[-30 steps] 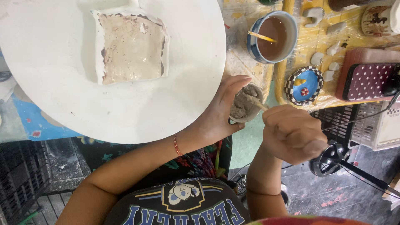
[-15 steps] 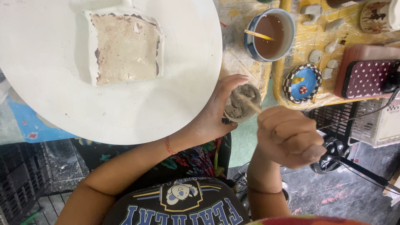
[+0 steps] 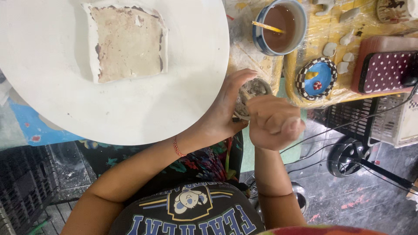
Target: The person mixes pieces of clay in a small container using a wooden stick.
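My left hand (image 3: 226, 109) cups a small grey clay piece (image 3: 256, 88) at the edge of the big white round board (image 3: 130, 117). Its thumb and fingers wrap around the piece's left side. My right hand (image 3: 275, 122) is closed on a thin wooden stick whose tip touches the top of the clay piece; most of the stick is hidden by the fingers. A square slab of brownish clay (image 3: 126, 41) lies on the board, away from both hands.
A blue-rimmed cup of brown water (image 3: 280, 27) with a stick in it stands behind the hands. A small checkered blue dish (image 3: 317, 78), pale clay bits and a red dotted case (image 3: 385, 69) lie on the yellow table. Black crates and cables sit at the right.
Both hands and the clay piece have drifted slightly left and closer together. My right hand now covers more of the piece and the stick.
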